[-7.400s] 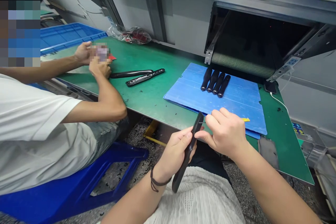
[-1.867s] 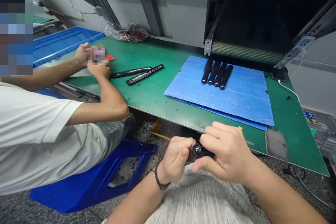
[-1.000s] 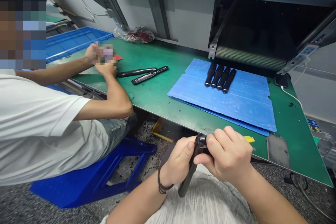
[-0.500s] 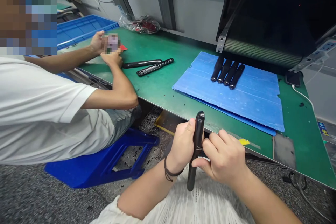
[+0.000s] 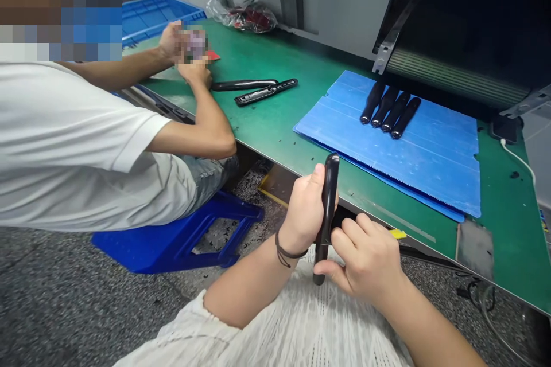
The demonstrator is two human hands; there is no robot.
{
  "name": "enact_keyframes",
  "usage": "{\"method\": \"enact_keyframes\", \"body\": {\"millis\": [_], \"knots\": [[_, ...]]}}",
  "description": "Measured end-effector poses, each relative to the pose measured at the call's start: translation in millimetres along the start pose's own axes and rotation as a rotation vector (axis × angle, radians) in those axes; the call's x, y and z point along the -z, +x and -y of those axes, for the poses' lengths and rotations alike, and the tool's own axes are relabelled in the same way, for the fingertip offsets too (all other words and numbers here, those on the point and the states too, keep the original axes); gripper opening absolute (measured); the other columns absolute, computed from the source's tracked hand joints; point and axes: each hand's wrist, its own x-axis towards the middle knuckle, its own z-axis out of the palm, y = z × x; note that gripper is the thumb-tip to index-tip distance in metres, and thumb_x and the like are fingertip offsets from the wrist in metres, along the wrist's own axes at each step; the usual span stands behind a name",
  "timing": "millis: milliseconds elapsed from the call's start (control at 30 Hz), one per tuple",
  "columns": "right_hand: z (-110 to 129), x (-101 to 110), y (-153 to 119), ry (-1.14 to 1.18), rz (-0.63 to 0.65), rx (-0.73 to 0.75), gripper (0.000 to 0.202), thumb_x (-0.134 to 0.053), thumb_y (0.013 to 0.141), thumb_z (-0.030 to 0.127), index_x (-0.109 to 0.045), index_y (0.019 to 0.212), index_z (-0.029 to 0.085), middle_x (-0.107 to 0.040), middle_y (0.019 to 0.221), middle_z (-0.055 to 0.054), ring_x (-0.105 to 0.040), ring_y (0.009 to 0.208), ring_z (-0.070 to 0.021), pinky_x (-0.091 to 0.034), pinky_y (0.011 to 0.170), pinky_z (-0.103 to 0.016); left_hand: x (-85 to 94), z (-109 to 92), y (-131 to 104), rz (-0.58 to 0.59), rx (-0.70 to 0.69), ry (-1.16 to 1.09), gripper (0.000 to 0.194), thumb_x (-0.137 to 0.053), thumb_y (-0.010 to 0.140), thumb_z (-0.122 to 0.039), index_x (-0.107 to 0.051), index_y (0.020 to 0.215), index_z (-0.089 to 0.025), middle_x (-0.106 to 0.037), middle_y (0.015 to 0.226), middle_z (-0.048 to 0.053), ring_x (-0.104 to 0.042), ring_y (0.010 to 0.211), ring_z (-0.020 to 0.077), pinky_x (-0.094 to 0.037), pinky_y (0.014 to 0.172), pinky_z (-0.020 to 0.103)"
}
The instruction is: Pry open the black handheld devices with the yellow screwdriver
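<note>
"What's the green worktop (image 5: pixel 267 132) carrying?"
"A blue sheet (image 5: pixel 387 166), with four black pieces (image 5: pixel 396 112) lying on its far half, perhaps finished."
"And the hands?"
"Nearer than the sheet, the left hand (image 5: pixel 305 206) is gripping a fifth black piece (image 5: pixel 330 189); the right hand (image 5: pixel 370 252) is curling tightly round a yellow-ended tool (image 5: pixel 398 234)."
"How much is left?"
"One's being worked; beyond that, I can't tell."
"Room?"
"Both hands are working past the sheet's near edge, over the lap."

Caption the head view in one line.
Left hand grips a glossy black elongated part; right hand holds a slim yellow-ended tool.
</note>
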Motion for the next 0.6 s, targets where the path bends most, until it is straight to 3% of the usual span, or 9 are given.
{"method": "enact_keyframes", "body": {"millis": [200, 300, 433, 600], "knots": [[7.4, -1.0, -3.1, 0.052, 0.109, 0.029, 0.068, -0.038, 0.097, 0.082, -0.049, 0.076, 0.019, -0.046, 0.074, -0.004, -0.032, 0.074, -0.0188, -0.015, 0.066, -0.036, 5.5, -7.8, 11.3, -0.046, 0.041, -0.129, 0.068, -0.054, 0.093, -0.078, -0.04, 0.06, -0.02, -0.036, 0.046, -0.002, -0.037, 0.039, 0.0084, -0.027, 0.038, 0.023], [10.2, -2.3, -2.6, 0.015, 0.107, 0.057, 0.062, -0.042, 0.101, 0.075, -0.048, 0.075, 0.019, -0.045, 0.072, -0.004, -0.032, 0.074, -0.0189, -0.014, 0.066, -0.036, 7.3, -14.2, 14.4, -0.102, 0.075, -0.201, 0.065, -0.056, 0.094, -0.075, -0.041, 0.062, -0.02, -0.033, 0.046, -0.004, -0.035, 0.037, 0.0076, -0.025, 0.037, 0.022], [8.5, -6.5, -1.0, -0.028, 0.039, 0.098, 0.055, -0.043, 0.106, 0.063, -0.047, 0.073, 0.019, -0.042, 0.069, -0.003, -0.03, 0.072, -0.0189, -0.013, 0.066, -0.037, 9.1, -20.9, 18.8, -0.216, 0.134, -0.302, 0.058, -0.042, 0.106, -0.061, -0.042, 0.067, -0.018, -0.03, 0.047, -0.006, -0.027, 0.035, 0.0054, -0.023, 0.036, 0.019], [8.8, -13.8, -4.3, -0.086, -0.067, 0.119, 0.046, -0.053, 0.105, 0.054, -0.052, 0.076, 0.018, -0.04, 0.067, -0.002, -0.028, 0.069, -0.0176, -0.012, 0.065, -0.037, 17.8, -20.4, 28.5, -0.295, 0.143, -0.44, 0.052, -0.037, 0.11, -0.054, -0.045, 0.073, -0.017, -0.028, 0.048, -0.007, -0.023, 0.035, 0.0056, -0.016, 0.034, 0.018]]}}
